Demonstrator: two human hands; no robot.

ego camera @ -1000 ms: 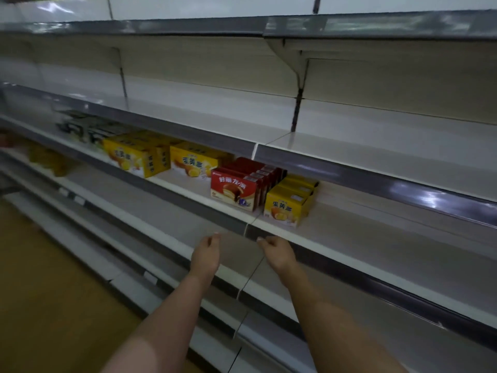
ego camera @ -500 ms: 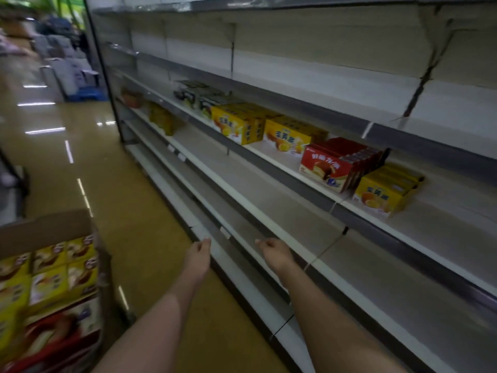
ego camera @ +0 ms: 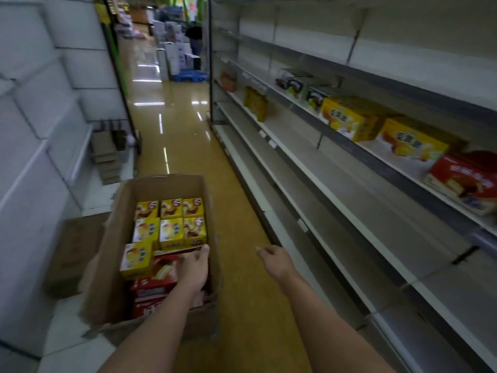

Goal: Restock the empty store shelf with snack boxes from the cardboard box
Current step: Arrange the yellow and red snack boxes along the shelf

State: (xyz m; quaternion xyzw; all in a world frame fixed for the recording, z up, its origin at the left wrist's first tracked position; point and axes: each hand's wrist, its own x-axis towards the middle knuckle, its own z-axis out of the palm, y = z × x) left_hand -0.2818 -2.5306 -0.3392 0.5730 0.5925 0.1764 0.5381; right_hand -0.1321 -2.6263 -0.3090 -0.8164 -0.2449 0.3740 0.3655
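Open cardboard box (ego camera: pixel 118 265) on the floor at the left of the aisle, top flaps up; inside, yellow snack boxes (ego camera: pixel 170 224) upright in rows toward the far end, red snack boxes (ego camera: pixel 153 289) lying looser at the near end. Left hand (ego camera: pixel 194 269) down inside the box over the red ones, fingers apart and clamped on nothing yet. Right hand (ego camera: pixel 275 261) just outside the box over the floor, loosely curled, empty. Store shelf (ego camera: pixel 336 184) along the right, mostly bare; a few yellow and red boxes (ego camera: pixel 411 142) already on an upper tier, well apart from the carton.

Likely risks: a one-handed pinch on a slanted red pack slipping or crushing a corner; tight yellow rows dragging neighbours up; a soft, torn carton wall folding under a leaning wrist
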